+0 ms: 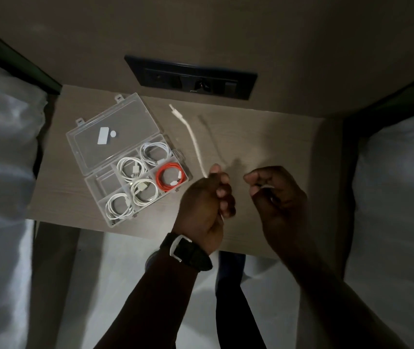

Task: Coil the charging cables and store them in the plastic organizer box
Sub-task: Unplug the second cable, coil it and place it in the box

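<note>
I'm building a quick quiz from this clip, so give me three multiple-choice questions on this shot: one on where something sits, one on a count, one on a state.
1. Where does the organizer box sit relative to the hands?
A. To their left on the table
B. To their right
C. On the bed

2. How many coiled cables in the box are red?
A. None
B. One
C. Three

3. What is the state of the box lid?
A. Shut and latched
B. Removed and lying on the bed
C. Open, folded back

Answers:
1. A, the box lies on the table left of the left hand and right hand.
2. B, one red cable lies among four white coils.
3. C, the clear lid lies flat behind the compartments while both hands hold the loose white cable.
</note>
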### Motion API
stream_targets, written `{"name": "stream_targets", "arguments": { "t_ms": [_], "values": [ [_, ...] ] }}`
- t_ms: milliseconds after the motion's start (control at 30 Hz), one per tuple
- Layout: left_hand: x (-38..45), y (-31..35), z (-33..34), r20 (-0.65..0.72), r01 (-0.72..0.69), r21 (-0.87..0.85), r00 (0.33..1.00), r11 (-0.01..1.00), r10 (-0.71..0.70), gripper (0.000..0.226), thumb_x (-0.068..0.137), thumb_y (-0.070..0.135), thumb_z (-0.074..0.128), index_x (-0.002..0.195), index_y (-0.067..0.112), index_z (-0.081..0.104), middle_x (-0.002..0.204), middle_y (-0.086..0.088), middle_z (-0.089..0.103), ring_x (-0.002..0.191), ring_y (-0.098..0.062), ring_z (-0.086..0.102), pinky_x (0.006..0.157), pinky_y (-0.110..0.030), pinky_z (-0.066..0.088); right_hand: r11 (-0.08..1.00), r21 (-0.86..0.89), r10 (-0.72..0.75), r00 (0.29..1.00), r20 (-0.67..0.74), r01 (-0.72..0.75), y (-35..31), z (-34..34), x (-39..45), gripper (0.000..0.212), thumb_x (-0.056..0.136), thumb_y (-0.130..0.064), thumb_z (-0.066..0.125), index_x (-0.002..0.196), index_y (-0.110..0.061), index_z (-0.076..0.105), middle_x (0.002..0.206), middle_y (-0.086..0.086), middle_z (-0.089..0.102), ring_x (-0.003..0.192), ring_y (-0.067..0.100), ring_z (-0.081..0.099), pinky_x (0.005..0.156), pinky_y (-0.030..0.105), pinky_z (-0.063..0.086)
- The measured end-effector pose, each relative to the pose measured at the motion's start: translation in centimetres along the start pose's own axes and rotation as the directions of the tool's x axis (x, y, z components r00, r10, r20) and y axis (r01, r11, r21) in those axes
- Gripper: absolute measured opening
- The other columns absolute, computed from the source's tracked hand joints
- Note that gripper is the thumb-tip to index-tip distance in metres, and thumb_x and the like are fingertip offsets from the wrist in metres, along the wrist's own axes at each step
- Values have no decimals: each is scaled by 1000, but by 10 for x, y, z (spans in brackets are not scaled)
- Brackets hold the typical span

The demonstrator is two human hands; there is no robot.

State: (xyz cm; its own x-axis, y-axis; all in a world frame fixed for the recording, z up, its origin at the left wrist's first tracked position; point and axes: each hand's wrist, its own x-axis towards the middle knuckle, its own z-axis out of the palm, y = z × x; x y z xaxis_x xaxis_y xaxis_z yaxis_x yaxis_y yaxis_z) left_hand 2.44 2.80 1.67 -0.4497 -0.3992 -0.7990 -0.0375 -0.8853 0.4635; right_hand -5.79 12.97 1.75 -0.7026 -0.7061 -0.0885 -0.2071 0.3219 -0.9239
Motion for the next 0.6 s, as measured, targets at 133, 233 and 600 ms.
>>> {"name": "stream_targets", "arguments": {
  "t_ms": [133, 233, 600],
  "values": [
    [-13, 0, 0, 242, 221, 332, 920, 917, -309, 46, 94, 46, 52, 59, 17, 55, 52, 4, 32, 36, -7, 25, 37, -18, 18, 991, 95, -126, 912, 390, 97, 12, -6, 23, 35, 99, -14, 41, 128, -17, 62, 141, -7, 56, 142, 9, 37, 116, 26, 30],
    [-16, 10, -5, 426, 290, 290, 814, 912, -394, 50, 96, 49, 39, 60, 15, 49, 50, 6, 23, 35, -6, 17, 37, -22, 10, 951, 201, 107, 859, 501, -236, 19, -5, 31, 38, 100, -39, 39, 112, -27, 73, 122, -12, 70, 126, 0, 54, 110, 26, 38],
    [2, 20, -20, 272, 71, -379, 961, 923, 38, 32, 103, 24, 34, 78, 15, 51, 60, 4, 48, 58, -11, 52, 56, -22, 47, 943, -232, 314, 868, 384, -238, 18, 9, -35, 21, 101, -42, 43, 109, -34, 60, 62, -21, 56, 52, -3, 51, 54, 17, 43]
  ]
}}
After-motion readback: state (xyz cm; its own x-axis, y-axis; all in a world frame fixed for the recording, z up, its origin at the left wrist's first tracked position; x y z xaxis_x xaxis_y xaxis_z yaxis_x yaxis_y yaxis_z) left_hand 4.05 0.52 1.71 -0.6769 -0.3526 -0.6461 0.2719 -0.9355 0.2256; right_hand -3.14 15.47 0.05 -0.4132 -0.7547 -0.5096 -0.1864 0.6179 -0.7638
